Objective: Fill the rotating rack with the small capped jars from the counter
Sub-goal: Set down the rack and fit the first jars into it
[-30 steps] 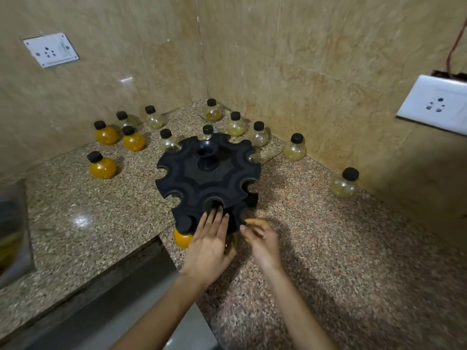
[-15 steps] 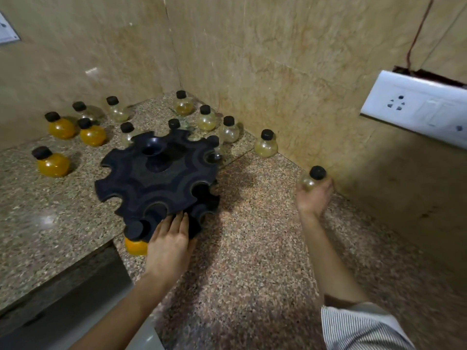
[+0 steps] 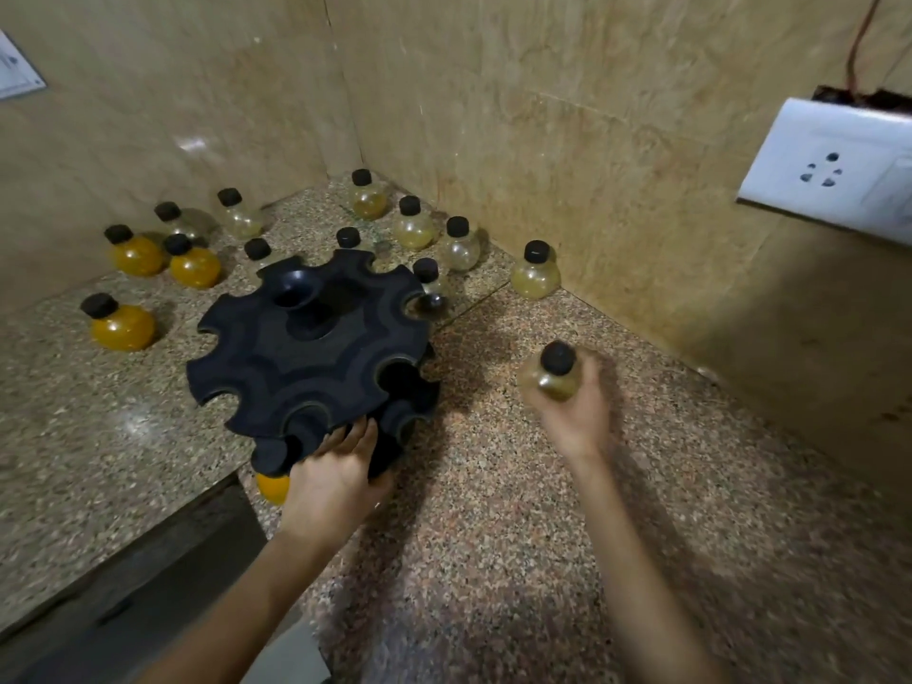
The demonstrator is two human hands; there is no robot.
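A black rotating rack [image 3: 306, 357] with scalloped slots stands on the speckled granite counter [image 3: 518, 510]. An orange jar [image 3: 272, 486] sits in its lower tier at the front. My left hand [image 3: 335, 466] rests on the rack's front lower edge, fingers reaching under the top tier. My right hand [image 3: 575, 407], blurred, is raised to the right of the rack and grips a pale jar with a black cap [image 3: 555, 375]. Several more capped jars stand behind the rack, among them a pale one [image 3: 535, 276] by the right wall and an orange one [image 3: 118, 320] at the left.
Tiled walls meet in a corner behind the jars. A white socket plate [image 3: 834, 172] juts from the right wall, and another socket [image 3: 17, 69] is at the far left. The counter's front edge drops to a dark recess [image 3: 123, 599] at lower left.
My right hand lifted the pale jar from beside the right wall and carried it toward the rack. My left hand stayed on the rack's front edge.
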